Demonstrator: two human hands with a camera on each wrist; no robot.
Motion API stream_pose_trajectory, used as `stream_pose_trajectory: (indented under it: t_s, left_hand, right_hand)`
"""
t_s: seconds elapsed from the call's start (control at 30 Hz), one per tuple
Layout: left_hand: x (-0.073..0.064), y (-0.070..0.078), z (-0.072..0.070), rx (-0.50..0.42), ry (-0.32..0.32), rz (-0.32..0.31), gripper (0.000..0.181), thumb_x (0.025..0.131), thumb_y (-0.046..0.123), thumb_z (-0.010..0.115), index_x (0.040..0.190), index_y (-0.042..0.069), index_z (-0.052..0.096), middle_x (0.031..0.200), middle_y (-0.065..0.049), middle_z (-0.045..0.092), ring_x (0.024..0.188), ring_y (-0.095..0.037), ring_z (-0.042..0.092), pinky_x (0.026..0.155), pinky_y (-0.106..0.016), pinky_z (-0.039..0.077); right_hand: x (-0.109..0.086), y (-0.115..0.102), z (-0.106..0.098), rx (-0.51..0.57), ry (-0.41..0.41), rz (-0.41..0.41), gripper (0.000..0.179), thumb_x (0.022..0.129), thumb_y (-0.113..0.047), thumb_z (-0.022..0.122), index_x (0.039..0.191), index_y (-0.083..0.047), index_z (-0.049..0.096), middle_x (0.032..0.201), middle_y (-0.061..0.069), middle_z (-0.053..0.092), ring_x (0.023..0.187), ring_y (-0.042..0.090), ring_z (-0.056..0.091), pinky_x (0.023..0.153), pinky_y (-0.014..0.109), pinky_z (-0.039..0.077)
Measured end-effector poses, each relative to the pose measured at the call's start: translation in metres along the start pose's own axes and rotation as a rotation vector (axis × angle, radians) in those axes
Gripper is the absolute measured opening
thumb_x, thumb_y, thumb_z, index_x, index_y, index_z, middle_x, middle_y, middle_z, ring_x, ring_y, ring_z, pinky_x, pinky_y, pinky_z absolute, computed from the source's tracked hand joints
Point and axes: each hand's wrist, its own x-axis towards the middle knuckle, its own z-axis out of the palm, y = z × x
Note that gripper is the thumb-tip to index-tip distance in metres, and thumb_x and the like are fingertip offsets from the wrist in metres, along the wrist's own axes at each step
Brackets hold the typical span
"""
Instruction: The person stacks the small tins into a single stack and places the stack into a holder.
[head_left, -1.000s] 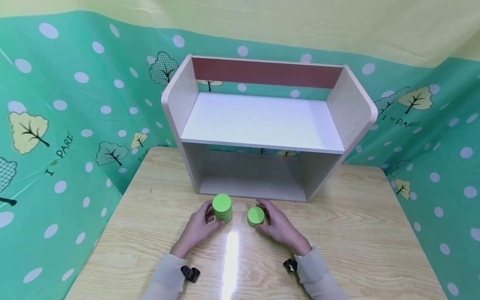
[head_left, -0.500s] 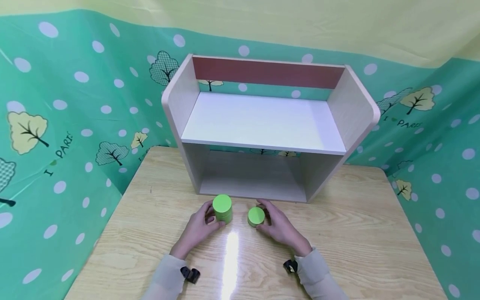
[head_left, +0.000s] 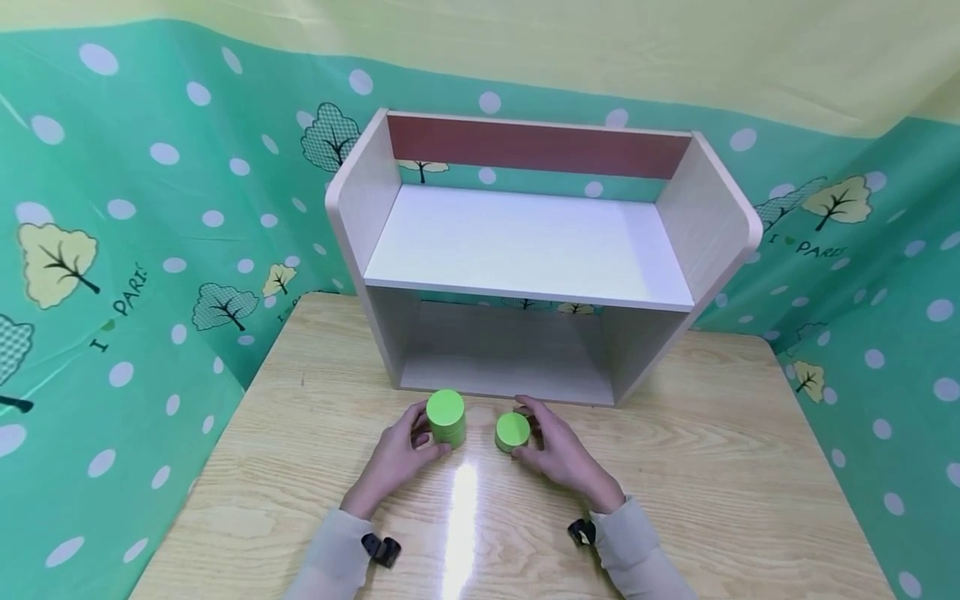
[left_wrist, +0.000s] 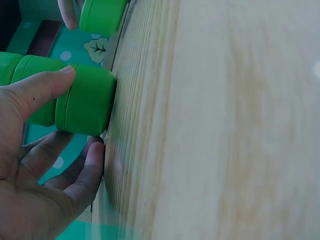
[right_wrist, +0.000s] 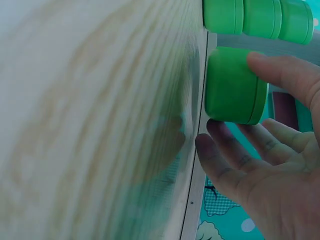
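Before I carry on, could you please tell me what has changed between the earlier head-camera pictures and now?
Nothing has visibly moved, been taken hold of or let go. The left hand still holds the stack of three round green containers, and the right hand the single round green container. The pale two-tier shelf unit stands as before on the light wood-grain table.

Green stack (left_wrist: 82, 102) partly beyond left wrist view

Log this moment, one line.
left hand: holds stack of three green jars | right hand: holds single green jar | jars: on table, in front of shelf
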Motion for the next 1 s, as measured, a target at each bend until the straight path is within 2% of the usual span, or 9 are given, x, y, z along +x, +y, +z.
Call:
stream_pose_trajectory:
  t_s: [0.37,0.67,0.83,1.0]
  left_hand:
    - [-0.001,0.0,0.0,-0.014,0.003,0.01,0.079,0.078,0.015,0.087,0.145,0.008,0.047,0.135,-0.014,0.06,0.119,-0.028,0.06,0.099,-0.036,0.053]
    - [0.001,-0.002,0.0,-0.001,0.005,-0.007,0.079,0.078,0.017,0.088,0.145,0.008,0.048,0.135,-0.015,0.06,0.118,-0.027,0.061,0.098,-0.034,0.053]
    - [0.001,-0.003,0.0,0.006,0.006,0.002,0.079,0.077,0.017,0.088,0.144,0.007,0.048,0.135,-0.017,0.06,0.117,-0.029,0.061,0.098,-0.036,0.054]
    - [0.0,-0.002,0.001,-0.006,0.01,0.006,0.077,0.078,0.017,0.088,0.143,0.006,0.049,0.133,-0.018,0.06,0.117,-0.03,0.061,0.098,-0.039,0.054]
  right_hand:
    - [0.001,-0.004,-0.001,0.028,0.019,-0.011,0.083,0.082,-0.003,0.082,0.151,-0.005,0.035,0.129,0.01,0.06,0.112,0.027,0.059,0.097,0.046,0.053]
    - [0.0,-0.01,-0.004,0.036,0.045,-0.031,0.081,0.083,-0.006,0.082,0.15,-0.009,0.036,0.134,0.012,0.057,0.12,0.027,0.057,0.102,0.046,0.051]
    - [0.0,-0.015,-0.007,0.032,0.047,-0.033,0.081,0.084,-0.007,0.081,0.151,-0.01,0.036,0.135,0.011,0.057,0.121,0.026,0.057,0.102,0.044,0.051]
    - [0.0,-0.019,-0.009,0.056,0.058,-0.044,0.081,0.083,-0.005,0.081,0.15,-0.006,0.036,0.133,0.013,0.058,0.118,0.03,0.058,0.099,0.047,0.053]
